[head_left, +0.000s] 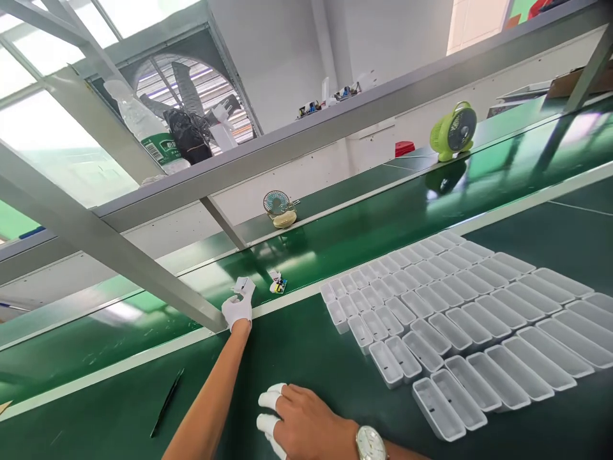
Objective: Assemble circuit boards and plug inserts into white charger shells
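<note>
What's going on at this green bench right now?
A person works at a green bench beside a conveyor belt. Their gloved left hand reaches to the belt's edge, pinching a small white part; a small circuit board lies on the belt beside it. The right hand, wearing a wristwatch, rests on the bench near rows of white plastic shells.

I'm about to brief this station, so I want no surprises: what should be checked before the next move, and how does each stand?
1. Left hand grips the small white part: ok, pinched in gloved fingers at the belt's edge.
2. Right hand free: ok, resting on the green table, holding nothing.
3. Small circuit board apart from the left hand: ok, lying on the conveyor belt.
4. White plastic cases away from both hands: ok.
5. Conveyor belt stopped: cannot tell.
</note>
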`<state>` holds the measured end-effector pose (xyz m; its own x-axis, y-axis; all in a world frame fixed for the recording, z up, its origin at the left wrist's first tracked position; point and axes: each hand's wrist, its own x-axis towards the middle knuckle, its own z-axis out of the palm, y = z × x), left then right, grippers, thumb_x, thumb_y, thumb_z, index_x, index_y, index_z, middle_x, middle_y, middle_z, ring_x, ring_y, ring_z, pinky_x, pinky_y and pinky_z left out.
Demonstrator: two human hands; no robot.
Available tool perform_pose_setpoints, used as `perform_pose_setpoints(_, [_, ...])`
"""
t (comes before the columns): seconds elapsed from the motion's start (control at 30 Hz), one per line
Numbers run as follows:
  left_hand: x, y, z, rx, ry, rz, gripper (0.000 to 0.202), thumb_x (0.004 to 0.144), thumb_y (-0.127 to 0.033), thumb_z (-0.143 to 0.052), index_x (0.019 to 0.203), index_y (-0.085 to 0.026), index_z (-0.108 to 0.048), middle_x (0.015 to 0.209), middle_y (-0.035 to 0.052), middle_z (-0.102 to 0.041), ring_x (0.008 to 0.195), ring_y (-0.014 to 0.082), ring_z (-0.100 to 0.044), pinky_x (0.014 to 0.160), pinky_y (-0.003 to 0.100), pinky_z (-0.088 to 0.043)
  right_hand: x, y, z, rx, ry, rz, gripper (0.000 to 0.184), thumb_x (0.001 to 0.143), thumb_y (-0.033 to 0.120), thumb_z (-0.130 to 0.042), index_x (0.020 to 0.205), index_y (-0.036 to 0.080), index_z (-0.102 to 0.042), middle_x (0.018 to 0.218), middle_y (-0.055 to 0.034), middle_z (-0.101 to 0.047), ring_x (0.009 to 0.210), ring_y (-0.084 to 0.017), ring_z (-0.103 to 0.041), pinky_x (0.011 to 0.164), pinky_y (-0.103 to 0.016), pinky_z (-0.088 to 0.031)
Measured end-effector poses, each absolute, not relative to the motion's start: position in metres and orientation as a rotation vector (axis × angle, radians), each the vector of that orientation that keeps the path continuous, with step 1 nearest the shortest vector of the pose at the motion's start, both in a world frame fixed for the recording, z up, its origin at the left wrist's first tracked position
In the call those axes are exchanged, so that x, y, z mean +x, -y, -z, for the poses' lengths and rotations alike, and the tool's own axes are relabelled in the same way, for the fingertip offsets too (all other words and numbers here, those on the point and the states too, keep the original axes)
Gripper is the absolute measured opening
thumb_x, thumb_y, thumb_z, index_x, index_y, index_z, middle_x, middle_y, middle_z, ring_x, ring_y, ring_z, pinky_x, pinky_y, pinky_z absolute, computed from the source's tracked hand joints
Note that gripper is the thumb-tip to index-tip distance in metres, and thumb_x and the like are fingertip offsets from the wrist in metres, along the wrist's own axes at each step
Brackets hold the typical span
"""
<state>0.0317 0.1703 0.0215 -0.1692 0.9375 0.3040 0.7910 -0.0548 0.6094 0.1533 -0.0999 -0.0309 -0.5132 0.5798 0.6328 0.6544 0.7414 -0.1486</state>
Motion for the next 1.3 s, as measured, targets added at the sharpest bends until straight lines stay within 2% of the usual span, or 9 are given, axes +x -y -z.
perform_pose_setpoints(0.17, [0.058,-0.156,-0.001,2.066,-1.926,-0.873,0.063,0.074,-0.051,-0.079,0.12,-0.012,-0.062,0.124,0.0172,-0.066,0.113,0.0308,-0.063,0.099,0.04,-0.048,0.145,0.101,0.033,-0.897,2.26,0.162,0.023,0.096,0.037,-0.054,0.095,0.018,-0.067,0.105,-0.0109,-0.068,0.09,-0.023,-0.059,0.076,-0.034,-0.052])
perform_pose_setpoints(0.23, [0.066,-0.156,0.0,2.156,-1.858,-0.818,0.06,0.069,-0.049,-0.082,0.114,-0.015,-0.064,0.124,0.0163,-0.066,0.12,0.0343,-0.059,0.104,0.041,-0.044,0.15,0.105,0.025,-0.904,2.27,0.109,0.021,0.092,0.035,-0.058,0.1,0.017,-0.067,0.107,-0.0104,-0.067,0.092,-0.023,-0.058,0.08,-0.034,-0.053])
perform_pose_setpoints(0.33, [0.07,-0.161,-0.009,2.205,-1.814,-0.769,0.037,0.073,-0.041,-0.077,0.1,-0.018,-0.068,0.111,0.0139,-0.071,0.113,0.0335,-0.062,0.102,0.043,-0.044,0.159,0.111,0.013,-0.942,2.263,0.019,0.021,0.088,0.029,-0.062,0.104,0.016,-0.067,0.106,-0.0099,-0.068,0.095,-0.023,-0.059,0.087,-0.034,-0.052])
perform_pose_setpoints(0.43, [0.069,-0.162,-0.024,2.208,-1.783,-0.765,0.027,0.079,-0.034,-0.071,0.099,-0.016,-0.068,0.105,0.0127,-0.072,0.103,0.0278,-0.066,0.096,0.041,-0.048,0.165,0.113,0.006,-0.982,2.229,-0.034,0.019,0.09,0.025,-0.06,0.104,0.016,-0.068,0.108,-0.0109,-0.069,0.098,-0.022,-0.06,0.091,-0.034,-0.051])
perform_pose_setpoints(0.67, [0.067,-0.085,-0.022,2.31,-1.504,-0.72,0.039,0.084,-0.038,-0.061,0.117,-0.018,-0.066,0.1,0.0051,-0.072,0.088,0.0224,-0.068,0.084,0.034,-0.052,0.163,0.113,0.001,-0.943,2.245,0.071,0.018,0.091,0.028,-0.057,0.101,0.017,-0.068,0.107,-0.0097,-0.069,0.093,-0.022,-0.06,0.083,-0.034,-0.054])
perform_pose_setpoints(0.9, [0.063,0.002,-0.014,2.468,-1.385,-0.536,0.057,0.074,-0.036,-0.074,0.129,-0.025,-0.061,0.118,0.0065,-0.065,0.109,0.0277,-0.06,0.096,0.042,-0.047,0.153,0.12,0.006,-0.811,2.195,0.0,0.022,0.093,0.024,-0.054,0.109,0.019,-0.068,0.114,-0.0102,-0.07,0.102,-0.022,-0.062,0.089,-0.035,-0.053])
perform_pose_setpoints(1.03, [0.072,0.009,-0.039,2.687,-1.398,-0.378,0.048,0.081,-0.051,-0.071,0.124,-0.031,-0.065,0.099,0.0062,-0.066,0.1,0.0309,-0.058,0.085,0.044,-0.045,0.15,0.12,0.007,-0.753,2.118,-0.022,0.028,0.093,0.021,-0.052,0.117,0.022,-0.067,0.121,-0.0103,-0.069,0.108,-0.023,-0.062,0.091,-0.036,-0.054])
perform_pose_setpoints(1.13, [0.087,0.011,-0.048,2.794,-1.217,-0.326,0.039,0.093,-0.048,-0.057,0.127,-0.031,-0.063,0.096,0.0066,-0.067,0.095,0.0286,-0.059,0.082,0.042,-0.044,0.151,0.119,0.006,-0.722,2.065,-0.008,0.033,0.092,0.02,-0.051,0.123,0.024,-0.064,0.124,-0.0098,-0.068,0.111,-0.023,-0.062,0.091,-0.037,-0.054])
perform_pose_setpoints(1.3, [0.126,0.017,-0.039,2.808,-0.993,-0.27,0.037,0.095,-0.041,-0.056,0.13,-0.03,-0.061,0.084,0.0038,-0.064,0.082,0.023,-0.058,0.076,0.036,-0.043,0.155,0.119,0.0,-0.667,1.991,0.018,0.039,0.09,0.018,-0.051,0.128,0.021,-0.06,0.129,-0.009,-0.067,0.11,-0.022,-0.063,0.094,-0.036,-0.053])
